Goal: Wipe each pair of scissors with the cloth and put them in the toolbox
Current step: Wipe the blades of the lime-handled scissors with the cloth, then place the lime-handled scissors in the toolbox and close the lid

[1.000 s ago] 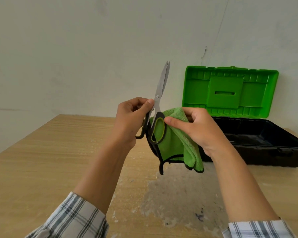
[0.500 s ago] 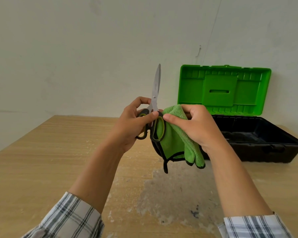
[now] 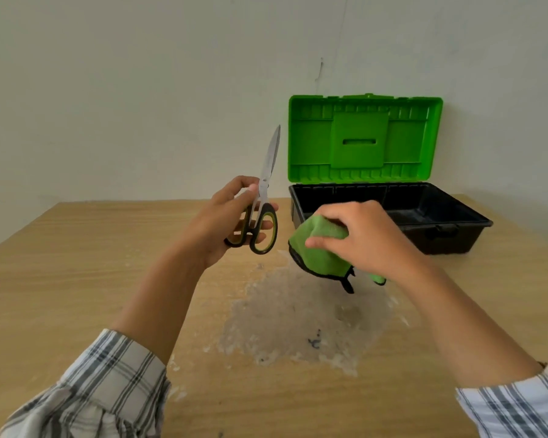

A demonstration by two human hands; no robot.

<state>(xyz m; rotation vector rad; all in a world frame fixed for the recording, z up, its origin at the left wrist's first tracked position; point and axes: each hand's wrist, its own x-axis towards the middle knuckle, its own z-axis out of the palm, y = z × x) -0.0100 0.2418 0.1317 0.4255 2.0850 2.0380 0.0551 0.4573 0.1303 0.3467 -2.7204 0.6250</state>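
In the head view, the left hand (image 3: 231, 222) is holding a pair of scissors (image 3: 264, 197) above the desk (image 3: 76, 263). Its fingers are curling round the black and green handles, and the thumb is resting up near the pivot. The blades are lying together and pointing upward, leaning a little to the right. The right hand (image 3: 361, 238) is gripping a bunched green cloth (image 3: 320, 251) with black edging, its fingers curling over the top of it while a corner and a black tab are hanging down below the palm. The cloth is sitting just to the right of the scissors, apart from them and not touching.

Behind the right hand, the toolbox (image 3: 440, 238) is standing open at the back right of the desk. Its green lid (image 3: 361, 140) is standing upright near the pale wall (image 3: 140, 90), and the inside of the black base is too dark to make out. A worn grey patch (image 3: 298, 327) is showing on the wood below the hands. Checked sleeves (image 3: 108, 390) are covering both forearms near the bottom edge.
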